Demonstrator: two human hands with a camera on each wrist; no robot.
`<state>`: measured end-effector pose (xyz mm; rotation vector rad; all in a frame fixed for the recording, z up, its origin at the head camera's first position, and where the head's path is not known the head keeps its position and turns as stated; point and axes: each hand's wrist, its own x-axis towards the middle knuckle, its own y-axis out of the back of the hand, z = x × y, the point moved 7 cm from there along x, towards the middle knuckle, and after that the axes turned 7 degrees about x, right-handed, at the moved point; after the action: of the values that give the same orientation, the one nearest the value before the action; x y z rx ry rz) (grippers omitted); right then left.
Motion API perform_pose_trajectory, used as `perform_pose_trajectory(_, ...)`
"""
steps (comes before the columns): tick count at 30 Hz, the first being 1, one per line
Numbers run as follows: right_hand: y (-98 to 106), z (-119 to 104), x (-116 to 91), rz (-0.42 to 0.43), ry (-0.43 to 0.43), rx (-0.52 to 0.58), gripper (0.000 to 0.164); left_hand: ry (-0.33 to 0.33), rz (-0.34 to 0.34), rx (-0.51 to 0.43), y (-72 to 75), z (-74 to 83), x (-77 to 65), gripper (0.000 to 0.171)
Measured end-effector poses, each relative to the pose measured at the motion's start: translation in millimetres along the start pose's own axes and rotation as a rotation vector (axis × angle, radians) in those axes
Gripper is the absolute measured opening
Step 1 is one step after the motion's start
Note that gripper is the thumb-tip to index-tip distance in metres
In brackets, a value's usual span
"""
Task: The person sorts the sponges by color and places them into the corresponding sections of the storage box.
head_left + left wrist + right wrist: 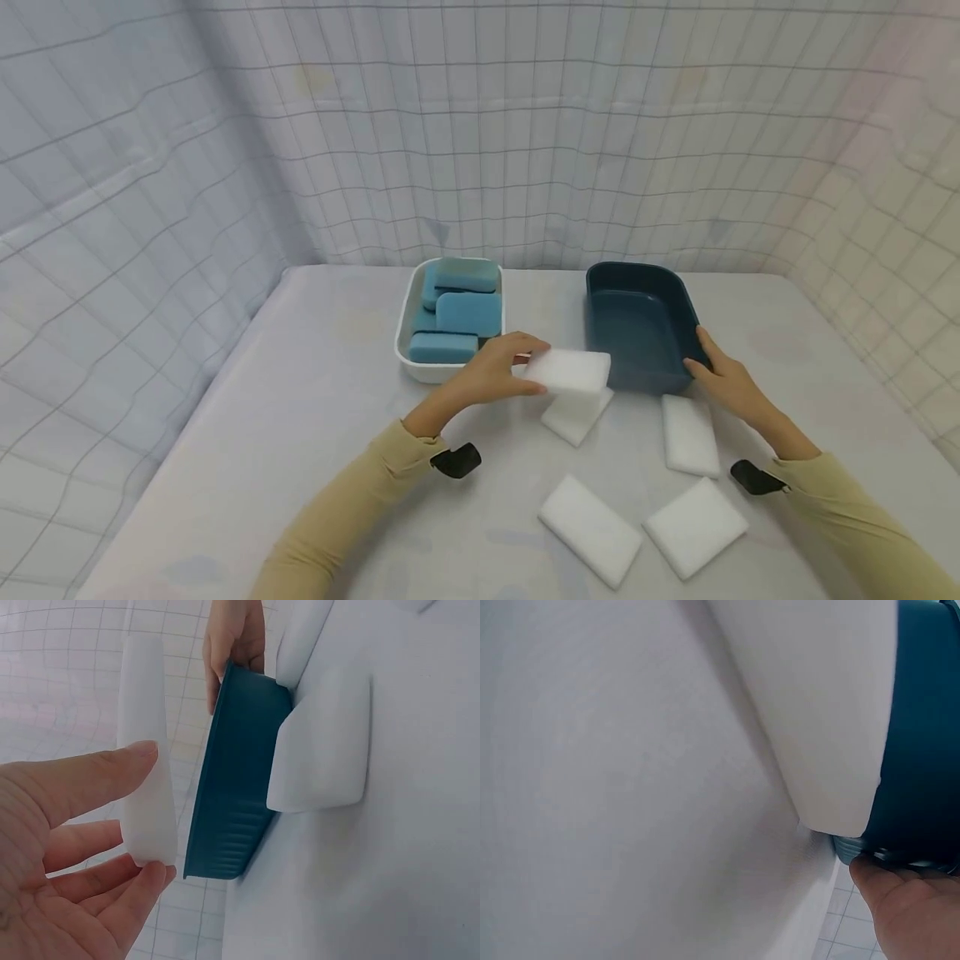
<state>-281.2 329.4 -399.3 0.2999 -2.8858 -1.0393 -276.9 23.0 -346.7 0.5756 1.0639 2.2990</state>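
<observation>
My left hand (497,371) pinches a white sponge (570,369) by its end, thumb on one face and fingers on the other; it is held up off the table. In the left wrist view that sponge (146,750) stands edge-on between thumb and fingers. Just right of it is a dark teal plastic bin (637,329), its visible floor bare. My right hand (731,383) grips the bin's right wall near the front corner, and the right wrist view shows the fingers (911,900) against its side. Under the held sponge lies another white sponge (576,418), partly covered.
Left of the teal bin stands a white bin (402,342) with several blue sponges (468,314). More white sponges lie flat nearer me: one (690,436) by the teal bin's front, another (590,531) and a third (696,527) lower down. A checked cloth (480,150) hangs behind the table.
</observation>
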Motion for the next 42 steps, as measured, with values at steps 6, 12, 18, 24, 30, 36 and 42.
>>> perform_pose_trajectory(6, -6, -1, 3, -0.012, -0.012, -0.023, 0.072, 0.062, -0.025, -0.046, -7.7, -1.8, 11.2, 0.058)
perform_pose_trajectory(12, -3, -1, 2, -0.004, -0.014, -0.041, 0.071, 0.076, -0.051, -0.054, -15.6, 3.2, 30.8, 0.06)
perform_pose_trajectory(18, 0, 1, 1, -0.002, -0.018, -0.041, 0.072, 0.086, -0.06, -0.012, -20.7, 15.0, 49.4, 0.06)
perform_pose_trajectory(24, 0, 0, 2, 0.007, -0.024, -0.048, 0.072, 0.104, -0.062, 0.073, -28.7, 25.7, 65.0, 0.061)
perform_pose_trajectory(30, 0, 1, 2, 0.014, -0.022, -0.048, 0.071, 0.087, -0.028, 0.152, -33.7, 30.9, 75.2, 0.06)
perform_pose_trajectory(36, -1, 0, 3, 0.016, -0.016, -0.051, 0.071, 0.093, 0.036, 0.178, -37.0, 33.3, 79.0, 0.059)
perform_pose_trajectory(42, -1, -1, 2, 0.02, -0.006, -0.051, 0.071, 0.131, 0.124, 0.186, -47.7, 33.0, 79.8, 0.058)
